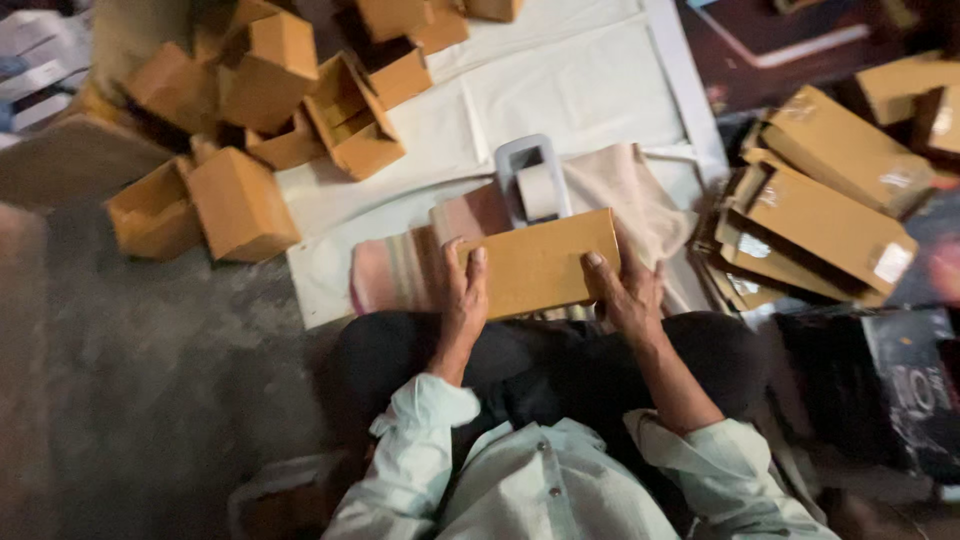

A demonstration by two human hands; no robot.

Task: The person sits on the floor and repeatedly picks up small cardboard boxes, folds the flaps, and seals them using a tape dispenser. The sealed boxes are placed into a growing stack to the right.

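I hold a flat brown cardboard box (pixel 540 262) between both hands, just above my lap. My left hand (pixel 463 300) grips its left end with the thumb on top. My right hand (pixel 628 292) grips its right end. Just beyond the box stands a grey tape dispenser (pixel 533 180) with a roll of pale tape. It rests on a striped pinkish cloth (pixel 400 268) spread in front of my knees.
A heap of assembled brown boxes (pixel 260 110), some with open flaps, lies at the upper left on a white sheet (pixel 560 90). A stack of flat folded cartons (pixel 820 215) sits at the right. Grey floor (pixel 150 380) lies at the left.
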